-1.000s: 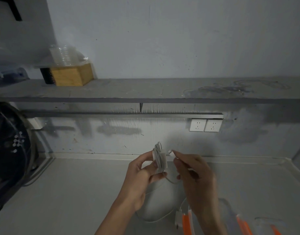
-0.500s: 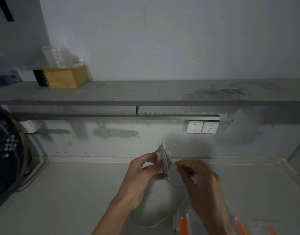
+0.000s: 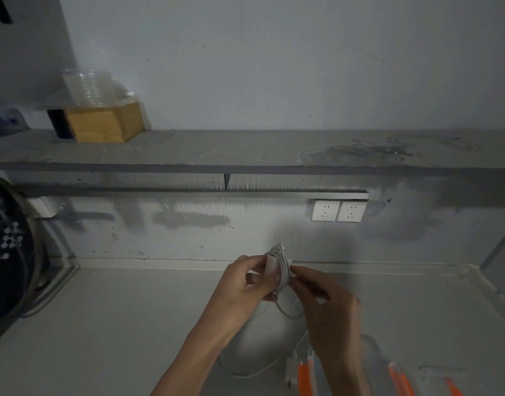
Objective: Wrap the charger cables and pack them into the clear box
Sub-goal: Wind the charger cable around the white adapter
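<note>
The left hand (image 3: 239, 284) has its fingers (image 3: 252, 260) closed on a white charger (image 3: 271, 265) wrapped in cable (image 3: 284, 270), held above the surface (image 3: 117, 324). The right hand (image 3: 328, 307) pinches the cable against the coil. The bundle stands nearly upright, its long axis vertical, top tilted slightly right. Wrapping looks partly done: loose cable (image 3: 245, 372) trails on the surface, and packing into the clear box (image 3: 371, 367) with orange latches remains.

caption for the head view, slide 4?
Left hand holds charger while right hand winds its white cable.
</note>
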